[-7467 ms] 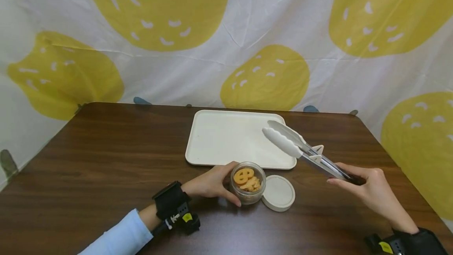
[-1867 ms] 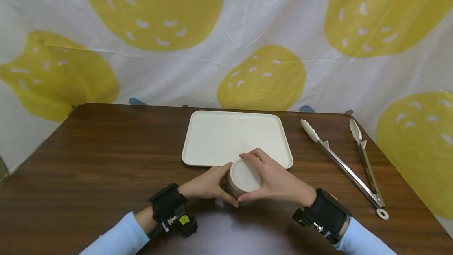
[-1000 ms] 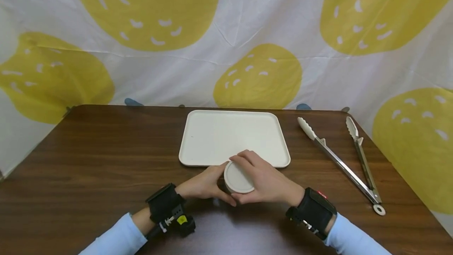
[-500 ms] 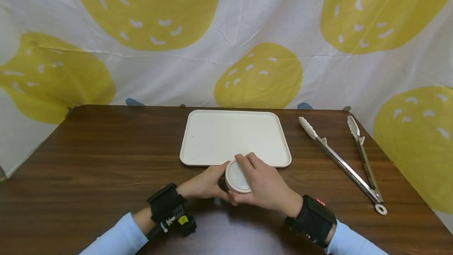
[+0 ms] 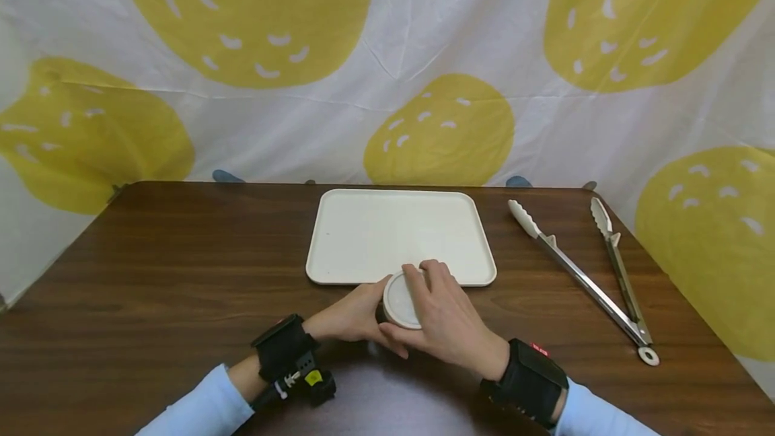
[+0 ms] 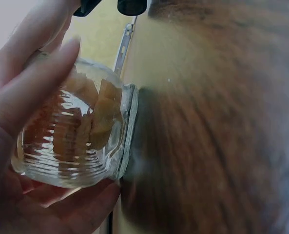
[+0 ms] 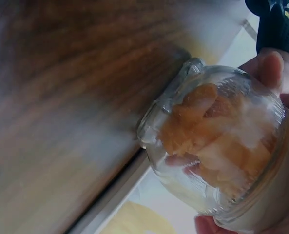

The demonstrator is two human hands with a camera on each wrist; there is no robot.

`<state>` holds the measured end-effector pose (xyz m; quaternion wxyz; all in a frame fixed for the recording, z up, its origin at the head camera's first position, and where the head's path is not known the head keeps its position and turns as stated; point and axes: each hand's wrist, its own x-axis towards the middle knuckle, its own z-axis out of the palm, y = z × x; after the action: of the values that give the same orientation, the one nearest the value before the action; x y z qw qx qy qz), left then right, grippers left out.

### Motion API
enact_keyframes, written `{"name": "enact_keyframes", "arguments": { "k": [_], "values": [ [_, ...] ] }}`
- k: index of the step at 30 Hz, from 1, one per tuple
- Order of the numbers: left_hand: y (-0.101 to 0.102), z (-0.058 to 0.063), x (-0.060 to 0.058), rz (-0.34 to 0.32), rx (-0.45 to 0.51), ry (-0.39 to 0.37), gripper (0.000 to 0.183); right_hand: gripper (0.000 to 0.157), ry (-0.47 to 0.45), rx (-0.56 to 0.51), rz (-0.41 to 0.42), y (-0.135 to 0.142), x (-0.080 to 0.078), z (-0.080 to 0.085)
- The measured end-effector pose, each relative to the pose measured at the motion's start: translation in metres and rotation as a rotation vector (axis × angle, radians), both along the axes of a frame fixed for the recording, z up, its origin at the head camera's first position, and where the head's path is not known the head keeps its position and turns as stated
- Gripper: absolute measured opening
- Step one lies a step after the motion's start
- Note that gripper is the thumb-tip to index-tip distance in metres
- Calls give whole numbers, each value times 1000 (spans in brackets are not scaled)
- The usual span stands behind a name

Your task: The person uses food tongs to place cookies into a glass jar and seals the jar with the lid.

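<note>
In the head view a round off-white lid [image 5: 399, 303] sits on top of a glass jar, near the middle of the table. My left hand [image 5: 351, 313] wraps round the jar's side. My right hand [image 5: 449, 318] grips the lid, fingers over its far and right edge, thumb at the near side. In the left wrist view the ribbed clear jar [image 6: 81, 131] stands with its base on the table. Brown-orange cookies [image 7: 227, 141] show through the glass in the right wrist view, the lid [image 7: 278, 195] above them.
A white rectangular tray [image 5: 396, 234] lies just beyond the jar, towards the table's back edge. Metal tongs [image 5: 590, 285] with pale scalloped tips lie spread apart on the right. The dark wooden table [image 5: 181, 268] reaches back to a lemon-print curtain [image 5: 303, 126].
The tongs have gone from my right hand to the table. The lid has moved from beside the jar onto it. Lately my right hand has turned slightly on the lid; the left keeps its hold.
</note>
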<state>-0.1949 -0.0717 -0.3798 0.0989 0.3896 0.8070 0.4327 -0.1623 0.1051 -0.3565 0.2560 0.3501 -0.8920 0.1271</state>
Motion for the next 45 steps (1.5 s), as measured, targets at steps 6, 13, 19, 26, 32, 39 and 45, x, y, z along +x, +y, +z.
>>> {"name": "enact_keyframes", "arguments": {
  "k": [6,13,19,26,32,39,45],
  "values": [
    [0,-1,-1,39,-25,-3,91,69,-33,-6,95,3,-6,1],
    [-2,-1,-2,34,-37,3,90,71,-129,41,283,15,-20,8],
    [0,0,-2,26,-33,-6,84,74,-252,74,396,20,-27,19],
    [0,1,-1,5,-37,-16,87,77,-331,127,427,19,-26,26],
    [0,1,-2,39,-59,-2,92,80,-136,129,288,12,-15,24],
    [0,1,-1,28,-62,-11,89,74,-195,173,307,14,-15,29],
    [0,2,0,16,-48,-5,85,72,-279,196,411,17,-24,34]
  ]
}}
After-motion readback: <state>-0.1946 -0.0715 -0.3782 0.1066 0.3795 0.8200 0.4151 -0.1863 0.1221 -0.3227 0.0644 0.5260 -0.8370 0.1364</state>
